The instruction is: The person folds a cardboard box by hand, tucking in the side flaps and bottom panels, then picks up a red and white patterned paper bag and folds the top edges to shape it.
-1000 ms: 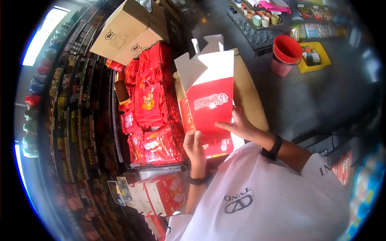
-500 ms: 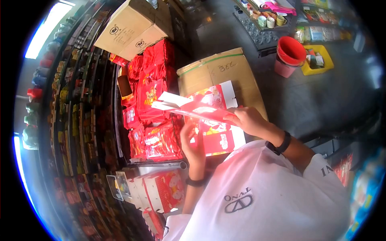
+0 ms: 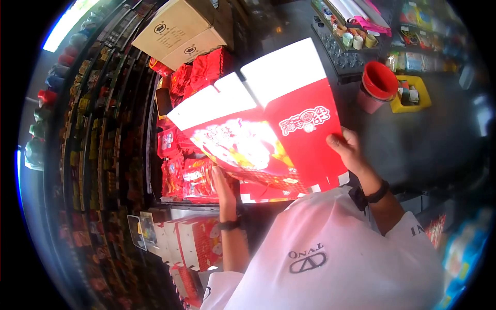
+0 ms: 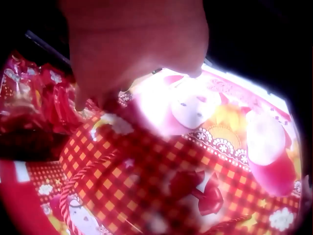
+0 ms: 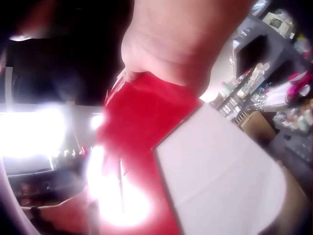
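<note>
A red printed cardboard carton (image 3: 308,152), partly unfolded with white flaps standing at its far end, is tilted up in front of the person. The right hand (image 3: 351,155) grips its right edge, thumb on the plain red panel. At the carton's lower left edge is the left hand (image 3: 223,188), its fingers fairly straight and touching the edge. In the left wrist view the left hand (image 4: 137,44) lies over the checked, rabbit-printed panel (image 4: 195,152). The right wrist view has the red panel and a white flap (image 5: 220,171) below the right hand. Below the raised carton lies another red printed sheet (image 3: 263,193).
Red packets (image 3: 194,178) fill a bin on the left, with a large brown box (image 3: 181,33) behind it. White-and-red cartons (image 3: 194,243) stand at the lower left. Red buckets (image 3: 380,80) and a yellow basket (image 3: 419,103) sit on the floor at right.
The folded carton was lowered and turned edge-on, then raised and spread to face the person with its printed panel showing. The left hand moved left to its edge; the right hand moved right.
</note>
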